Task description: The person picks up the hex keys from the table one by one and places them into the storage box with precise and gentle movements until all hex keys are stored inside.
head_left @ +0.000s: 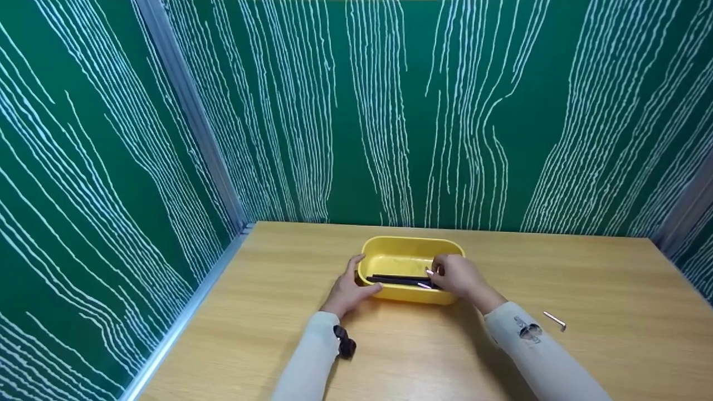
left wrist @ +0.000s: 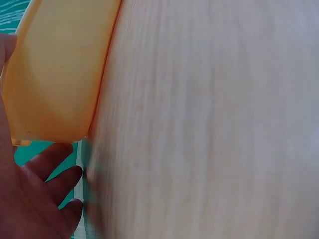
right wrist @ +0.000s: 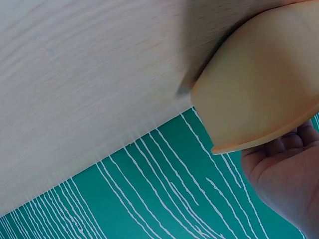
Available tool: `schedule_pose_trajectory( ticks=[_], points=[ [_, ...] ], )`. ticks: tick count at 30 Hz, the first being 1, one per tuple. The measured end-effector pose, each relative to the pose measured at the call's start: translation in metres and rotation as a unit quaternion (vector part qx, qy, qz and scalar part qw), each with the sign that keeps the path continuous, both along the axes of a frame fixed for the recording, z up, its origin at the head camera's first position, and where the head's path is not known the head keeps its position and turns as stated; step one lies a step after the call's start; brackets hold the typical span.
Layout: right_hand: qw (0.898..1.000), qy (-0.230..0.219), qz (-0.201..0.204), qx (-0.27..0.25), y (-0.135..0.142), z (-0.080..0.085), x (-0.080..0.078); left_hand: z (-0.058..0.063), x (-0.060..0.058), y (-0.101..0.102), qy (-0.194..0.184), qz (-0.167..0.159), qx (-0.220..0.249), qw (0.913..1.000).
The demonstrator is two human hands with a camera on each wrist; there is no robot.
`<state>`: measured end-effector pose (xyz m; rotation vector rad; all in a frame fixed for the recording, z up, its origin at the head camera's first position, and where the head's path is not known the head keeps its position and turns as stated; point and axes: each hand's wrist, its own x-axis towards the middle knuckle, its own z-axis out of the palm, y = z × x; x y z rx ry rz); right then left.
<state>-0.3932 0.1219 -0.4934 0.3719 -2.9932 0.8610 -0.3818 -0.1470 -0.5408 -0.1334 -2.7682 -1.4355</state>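
Observation:
A yellow plastic tub stands on the wooden table. My left hand holds its left end, the thumb at the front rim and the fingers round the end wall. In the left wrist view the fingers spread beside the tub's end. Over the front right rim, my right hand reaches into the tub with curled fingers, pinching a small shiny metal piece. Black rods lie along the tub's front side, with another shiny piece by them. The tub wall hides the right fingertips in the right wrist view.
A silver screw lies on the table to the right of my right forearm. Green panels with wavy white lines rise behind the table and at both sides. A metal post stands at the back left corner.

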Motion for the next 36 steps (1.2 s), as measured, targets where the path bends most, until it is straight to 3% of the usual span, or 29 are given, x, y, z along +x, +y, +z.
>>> schedule_pose_trajectory(
  ticks=[6, 13, 25, 36],
  points=[
    [1.000, -0.007, -0.013, -0.005, -0.003, -0.001, 0.000, -0.002, -0.001, -0.001, 0.001, 0.004, -0.010, 0.9999],
    [1.000, 0.020, -0.010, 0.020, -0.009, -0.005, -0.002, -0.002, -0.002, -0.002, -0.005, -0.004, 0.003, 1.0000],
    [1.000, 0.004, 0.004, 0.014, -0.006, -0.014, -0.010, -0.001, 0.000, -0.001, -0.009, -0.003, 0.004, 1.0000],
    [0.999, -0.032, 0.003, 0.041, -0.009, -0.010, -0.012, 0.000, 0.001, -0.001, -0.005, -0.002, -0.002, 1.0000]
  ],
)
